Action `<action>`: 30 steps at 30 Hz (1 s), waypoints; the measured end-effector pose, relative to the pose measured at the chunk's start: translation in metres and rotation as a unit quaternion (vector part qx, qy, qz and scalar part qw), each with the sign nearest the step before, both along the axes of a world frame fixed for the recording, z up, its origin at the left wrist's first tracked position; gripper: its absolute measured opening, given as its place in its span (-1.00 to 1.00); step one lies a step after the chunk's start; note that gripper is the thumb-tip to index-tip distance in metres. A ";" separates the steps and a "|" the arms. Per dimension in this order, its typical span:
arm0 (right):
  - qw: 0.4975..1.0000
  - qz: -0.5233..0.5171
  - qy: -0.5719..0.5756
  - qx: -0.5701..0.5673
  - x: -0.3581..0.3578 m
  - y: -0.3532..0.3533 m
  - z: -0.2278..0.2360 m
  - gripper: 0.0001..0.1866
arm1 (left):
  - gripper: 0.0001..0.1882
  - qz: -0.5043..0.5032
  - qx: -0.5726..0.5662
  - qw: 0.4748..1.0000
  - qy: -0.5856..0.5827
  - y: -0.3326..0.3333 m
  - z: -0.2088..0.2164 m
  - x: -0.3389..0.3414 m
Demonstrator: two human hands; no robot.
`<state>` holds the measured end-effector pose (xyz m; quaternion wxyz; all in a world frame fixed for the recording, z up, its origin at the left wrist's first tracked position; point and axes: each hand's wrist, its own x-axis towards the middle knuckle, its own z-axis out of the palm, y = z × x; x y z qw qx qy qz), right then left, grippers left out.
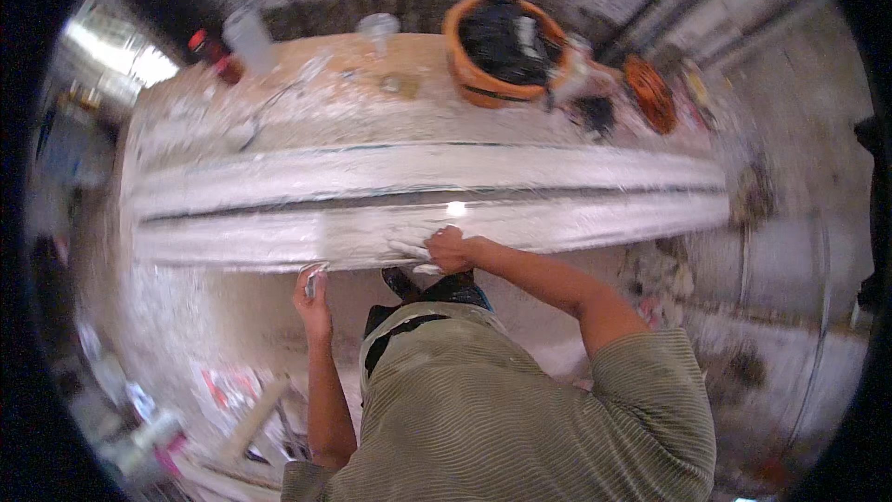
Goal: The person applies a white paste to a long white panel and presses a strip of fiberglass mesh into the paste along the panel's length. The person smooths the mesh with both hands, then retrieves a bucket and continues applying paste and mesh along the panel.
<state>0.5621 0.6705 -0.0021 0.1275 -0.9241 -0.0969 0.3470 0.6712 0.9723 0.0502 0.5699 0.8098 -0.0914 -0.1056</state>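
Two long white strips (pixel 557 223), which look like plaster, lie side by side across the bench, with a narrow dark gap between them. My right hand (pixel 451 251) is at the near strip's front edge, around its middle. White-coated fingers seem to stretch leftward from it, apart, over the white surface; blur softens their outline. My left hand (pixel 312 290) is bent closed just in front of the same edge, farther left. Something small and pale shows at its fingers, too blurred to name.
An orange tub (pixel 465 65) with black lining stands at the back of the bench. Left of it are a clear cup (pixel 379 28), a whitish container (pixel 248 37) and a red object (pixel 218 56). An orange round item (pixel 649 93) sits back right. Wooden pieces (pixel 255 418) lie lower left.
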 end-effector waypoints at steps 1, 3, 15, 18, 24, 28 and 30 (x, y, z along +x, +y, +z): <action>0.999 -0.038 -0.018 -0.013 -0.028 -0.017 0.000 -0.60 | -0.82 -0.045 0.025 0.998 -0.041 -0.011 0.003 0.005; 0.995 -0.078 -0.027 -0.047 -0.083 -0.054 0.002 -0.56 | -0.82 -0.144 0.023 0.989 -0.004 -0.036 0.009 0.014; 0.741 -0.603 -0.134 -0.266 -0.279 -0.171 0.011 -0.57 | -0.51 -0.635 0.160 0.704 -0.276 -0.200 0.017 -0.008; 0.720 -0.657 -0.071 -0.213 -0.253 -0.166 -0.014 -0.58 | -0.33 -0.717 0.181 0.596 -0.312 -0.244 0.014 -0.023; 0.773 -0.624 -0.101 -0.055 -0.181 -0.089 -0.015 -0.63 | -0.25 -0.780 0.223 0.491 -0.319 -0.317 -0.004 -0.061; 0.707 -0.685 -0.167 0.052 -0.161 -0.100 0.012 -0.63 | -0.23 -0.799 0.264 0.464 -0.277 -0.360 -0.016 -0.091; 0.663 -0.736 -0.134 0.025 -0.165 -0.127 0.018 -0.64 | -0.21 -0.806 0.280 0.460 -0.245 -0.386 -0.022 -0.114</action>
